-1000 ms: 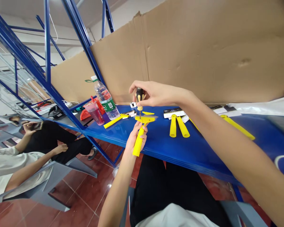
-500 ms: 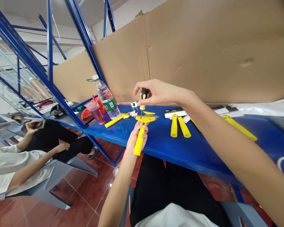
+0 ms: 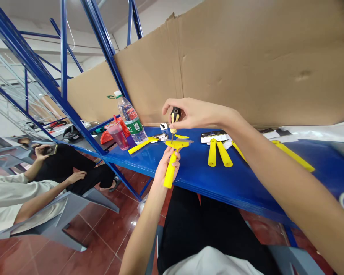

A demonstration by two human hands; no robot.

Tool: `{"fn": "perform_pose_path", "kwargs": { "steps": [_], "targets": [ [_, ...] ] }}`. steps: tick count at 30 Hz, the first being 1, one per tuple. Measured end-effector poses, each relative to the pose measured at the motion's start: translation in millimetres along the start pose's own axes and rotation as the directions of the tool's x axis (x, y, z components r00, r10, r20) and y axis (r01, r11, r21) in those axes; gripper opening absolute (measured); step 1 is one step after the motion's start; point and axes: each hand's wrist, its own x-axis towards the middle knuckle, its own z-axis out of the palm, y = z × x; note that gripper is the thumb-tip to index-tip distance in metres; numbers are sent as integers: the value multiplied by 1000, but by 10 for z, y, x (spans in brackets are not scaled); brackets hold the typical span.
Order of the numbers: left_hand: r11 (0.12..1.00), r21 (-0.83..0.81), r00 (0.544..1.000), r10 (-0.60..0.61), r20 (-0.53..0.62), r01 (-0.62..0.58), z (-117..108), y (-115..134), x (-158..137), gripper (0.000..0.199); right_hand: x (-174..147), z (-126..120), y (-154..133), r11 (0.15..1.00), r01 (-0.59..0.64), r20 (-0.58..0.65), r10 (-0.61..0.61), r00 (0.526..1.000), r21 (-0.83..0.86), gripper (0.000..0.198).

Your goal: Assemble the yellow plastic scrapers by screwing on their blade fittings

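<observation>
My left hand [image 3: 166, 168] is closed round a yellow scraper [image 3: 169, 173], its wide head facing away from me and its handle slanting down toward my lap. A screwdriver [image 3: 175, 114] with a black and pale yellow handle stands nearly upright over that head, its tip at the head's left half. The fingers of my right hand [image 3: 189, 112] curl about the screwdriver's handle from the right. Behind the scraper head lies a small yellow piece [image 3: 182, 136]. Left of it rests another yellow scraper [image 3: 140, 146]. Loose yellow handles [image 3: 212, 153] lie to the right.
A water bottle [image 3: 133, 124] and a pink cup [image 3: 118, 135] stand at the left of the blue table [image 3: 195, 172]. Black-and-white boxes [image 3: 215, 136] lie near the cardboard wall [image 3: 232, 57]. A seated person [image 3: 46, 191] is at the left, beside the blue rack post [image 3: 86, 135].
The screwdriver's handle has tilted and turned slightly in my right hand, its tip staying at the scraper head. The whole view has shifted a little.
</observation>
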Motion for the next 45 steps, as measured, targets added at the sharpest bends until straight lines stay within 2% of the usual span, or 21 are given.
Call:
{"fn": "perform_pose_path", "kwargs": {
  "steps": [4,10,16,19,22,27,29,32,35,38,41,45],
  "targets": [
    [1000,14,1000,17,-7,-16,-21,-5,23,28,-10,-3,-56,995,10,49,-14,999,96,38],
    [999,43,1000,28,0,-28,-29,-25,26,24,14,14,-69,1000,9,-31,-10,999,-26,27],
    [995,64,997,76,-2,-76,5,-34,98,20,1,15,-51,998,32,42,-34,999,54,35],
    [991,84,995,100,11,-100,2,-51,143,25,2,0,-29,1000,12,3,-12,1000,23,25],
    [996,52,997,73,12,-73,-13,-59,160,25,18,10,62,999,28,-53,-30,998,-44,19],
    [999,15,999,34,-29,-34,-6,-32,143,23,27,29,153,999,33,-14,-33,999,3,30],
    [999,18,999,42,-30,-42,9,-26,134,22,27,26,127,999,21,-5,-21,1000,25,28],
    [998,18,998,55,-32,-54,23,-29,122,20,38,32,86,1000,18,-55,-18,998,-1,19],
    [999,4,998,54,-29,-54,12,-29,118,20,49,54,95,999,11,-93,-15,996,-45,22],
    [998,-20,998,66,-10,-67,-9,-12,124,21,50,66,134,999,24,-25,-23,999,27,31],
    [996,-25,997,80,-1,-80,-23,8,134,21,60,72,163,994,58,-4,-57,998,91,27],
    [997,-12,997,82,-1,-82,-34,13,144,24,101,112,193,999,42,-68,-42,997,-8,25]
  ]
}}
